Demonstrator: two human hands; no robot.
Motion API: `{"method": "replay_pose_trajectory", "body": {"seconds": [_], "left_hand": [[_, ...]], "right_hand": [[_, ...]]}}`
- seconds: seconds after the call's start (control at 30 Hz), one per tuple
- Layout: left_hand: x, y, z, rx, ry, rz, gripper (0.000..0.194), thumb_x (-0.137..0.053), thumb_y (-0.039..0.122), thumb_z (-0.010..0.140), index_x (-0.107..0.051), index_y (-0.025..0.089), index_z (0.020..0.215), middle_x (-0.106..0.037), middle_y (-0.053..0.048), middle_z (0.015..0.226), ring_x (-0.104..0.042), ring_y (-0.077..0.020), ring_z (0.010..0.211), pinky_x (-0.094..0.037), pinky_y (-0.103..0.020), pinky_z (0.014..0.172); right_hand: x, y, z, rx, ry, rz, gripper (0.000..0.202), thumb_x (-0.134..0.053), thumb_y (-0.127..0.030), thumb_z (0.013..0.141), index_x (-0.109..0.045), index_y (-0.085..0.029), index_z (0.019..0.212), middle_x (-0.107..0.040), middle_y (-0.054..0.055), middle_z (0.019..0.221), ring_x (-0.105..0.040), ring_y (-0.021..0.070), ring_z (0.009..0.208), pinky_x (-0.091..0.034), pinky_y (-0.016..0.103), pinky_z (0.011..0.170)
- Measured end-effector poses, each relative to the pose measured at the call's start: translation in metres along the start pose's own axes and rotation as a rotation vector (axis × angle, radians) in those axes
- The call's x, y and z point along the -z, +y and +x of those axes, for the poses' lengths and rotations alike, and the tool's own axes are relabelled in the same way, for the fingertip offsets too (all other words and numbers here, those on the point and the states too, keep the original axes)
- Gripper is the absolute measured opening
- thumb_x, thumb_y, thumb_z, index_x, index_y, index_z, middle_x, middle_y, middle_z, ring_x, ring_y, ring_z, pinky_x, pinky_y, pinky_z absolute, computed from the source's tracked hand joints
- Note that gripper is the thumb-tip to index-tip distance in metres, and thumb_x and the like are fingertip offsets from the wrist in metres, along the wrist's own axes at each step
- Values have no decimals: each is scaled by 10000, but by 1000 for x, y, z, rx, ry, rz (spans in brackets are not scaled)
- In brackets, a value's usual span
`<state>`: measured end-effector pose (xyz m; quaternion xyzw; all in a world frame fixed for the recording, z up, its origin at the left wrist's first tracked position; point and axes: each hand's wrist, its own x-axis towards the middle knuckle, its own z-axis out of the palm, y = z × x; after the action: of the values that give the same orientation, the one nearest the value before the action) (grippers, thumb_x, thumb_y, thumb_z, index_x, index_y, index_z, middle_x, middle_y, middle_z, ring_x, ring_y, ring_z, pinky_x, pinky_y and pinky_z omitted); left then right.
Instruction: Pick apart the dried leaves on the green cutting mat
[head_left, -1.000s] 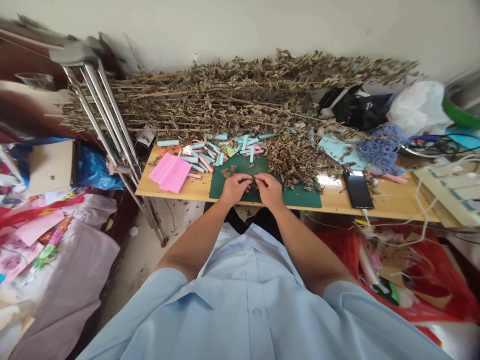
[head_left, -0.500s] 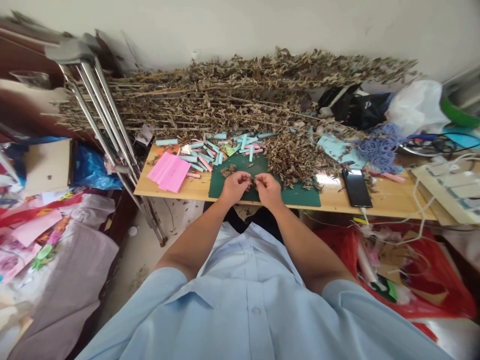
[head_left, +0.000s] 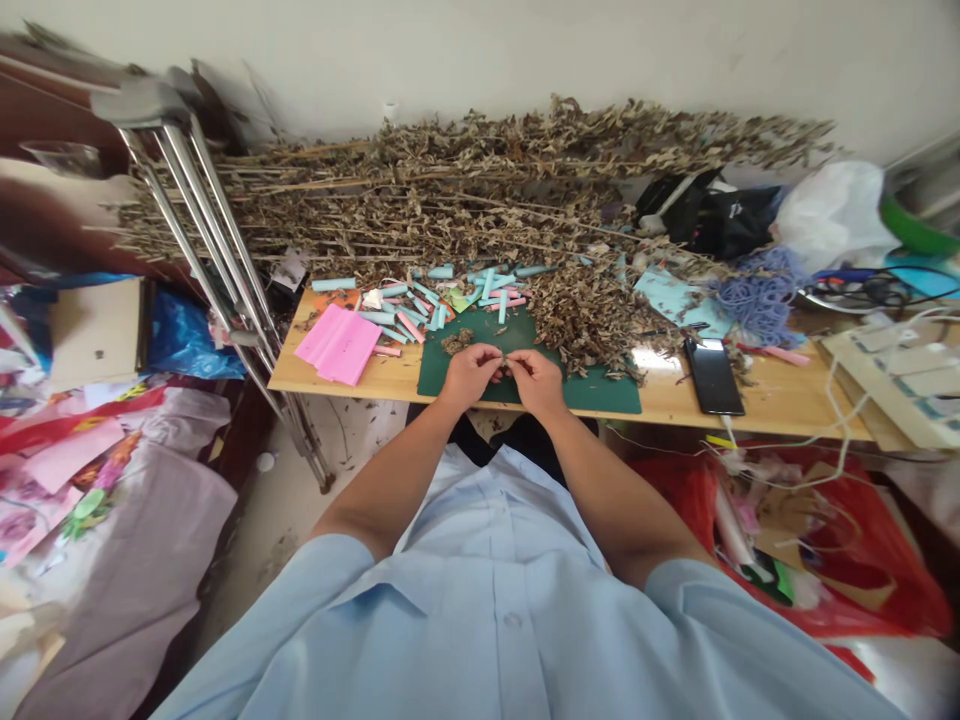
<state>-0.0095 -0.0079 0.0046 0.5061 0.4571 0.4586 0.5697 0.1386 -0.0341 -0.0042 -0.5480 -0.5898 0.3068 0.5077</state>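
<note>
Over the green cutting mat (head_left: 600, 396), my left hand (head_left: 471, 376) and my right hand (head_left: 535, 380) meet with fingertips pinched together. A tiny brownish bit of dried leaf (head_left: 505, 362) shows between them, mostly hidden by the fingers. Just beyond my left hand lies a small clump of crumbled dried leaves (head_left: 456, 341). A larger heap of dried leaves (head_left: 589, 325) covers the mat's right rear part. Several rolled blue and pink paper tubes (head_left: 411, 318) are scattered behind the mat, and a stack of pink paper (head_left: 339, 343) rests to its left.
Long dried leafy stalks (head_left: 420, 190) span the back along the wall. A black phone (head_left: 714, 376) with a cable, purple yarn (head_left: 765, 295) and a power strip (head_left: 896, 375) are on the right. Metal crutches (head_left: 217, 240) lean at the left; a red bag (head_left: 885, 560) sits below right.
My fingertips have shifted slightly and come closer together around the leaf bit. Everything else stays where it was.
</note>
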Motion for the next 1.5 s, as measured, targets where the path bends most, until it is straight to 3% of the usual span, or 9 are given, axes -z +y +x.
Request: {"method": "replay_pose_trajectory", "body": {"seconds": [0.17, 0.4, 0.6, 0.77, 0.93, 1.1, 1.37, 1.5], "left_hand": [[-1, 1, 0, 9, 10, 21, 124, -658, 221, 801, -654, 133, 888, -643, 10, 675, -607, -83, 546, -522, -203, 543], [1, -1, -1, -6, -24, 55, 145, -652, 243, 813, -669, 131, 903, -650, -2, 680, -620, -96, 569, -536, -209, 550], [2, -2, -1, -23, -41, 117, 233, -629, 259, 839, -689, 130, 1023, -672, -29, 753, -625, -104, 618, -530, -208, 562], [2, 2, -4, -63, -81, 278, 189, -593, 256, 860, -716, 146, 952, -658, -19, 726, -587, -100, 586, -485, -207, 556], [2, 8, -4, -181, -82, 429, 157, -555, 165, 855, -710, 157, 869, -636, -3, 705, -567, -102, 619, -454, -213, 631], [4, 11, -3, -102, -93, 366, 178, -557, 213, 873, -722, 154, 905, -641, 4, 682, -572, -99, 594, -447, -212, 617], [4, 7, -4, -115, -46, 307, 165, -624, 240, 848, -754, 169, 921, -682, -37, 812, -575, -88, 584, -472, -214, 576], [2, 6, -4, -36, -34, 201, 148, -649, 219, 822, -730, 144, 921, -674, -26, 754, -567, -81, 544, -459, -197, 508]], "right_hand": [[3, -2, -2, 78, -18, -14, 179, -619, -330, 868, -721, -235, 980, -722, 44, 964, -670, 187, 807, -555, 358, 801], [2, -4, -1, 122, 0, -73, 151, -603, -300, 874, -730, -241, 930, -729, 50, 975, -677, 208, 901, -552, 382, 860], [1, 0, -1, 18, 28, 2, 163, -624, -303, 850, -695, -218, 970, -721, 37, 867, -666, 177, 721, -564, 344, 735], [-1, 1, -3, -40, 16, 85, 228, -638, -341, 834, -626, -207, 1018, -706, 39, 877, -666, 168, 731, -567, 328, 730], [0, -1, -4, -57, 4, 52, 177, -634, -357, 828, -604, -215, 928, -679, 19, 795, -637, 156, 658, -553, 314, 658], [2, -4, 0, -164, 28, 187, 223, -643, -406, 816, -577, -214, 910, -672, 18, 756, -663, 182, 677, -563, 322, 609], [-1, -1, 2, -92, 79, 97, 203, -626, -379, 837, -598, -212, 948, -682, 34, 841, -649, 176, 732, -552, 336, 710], [-3, 1, -1, -56, 54, 69, 193, -637, -350, 832, -616, -206, 960, -684, 33, 843, -649, 173, 738, -546, 331, 725]]}}
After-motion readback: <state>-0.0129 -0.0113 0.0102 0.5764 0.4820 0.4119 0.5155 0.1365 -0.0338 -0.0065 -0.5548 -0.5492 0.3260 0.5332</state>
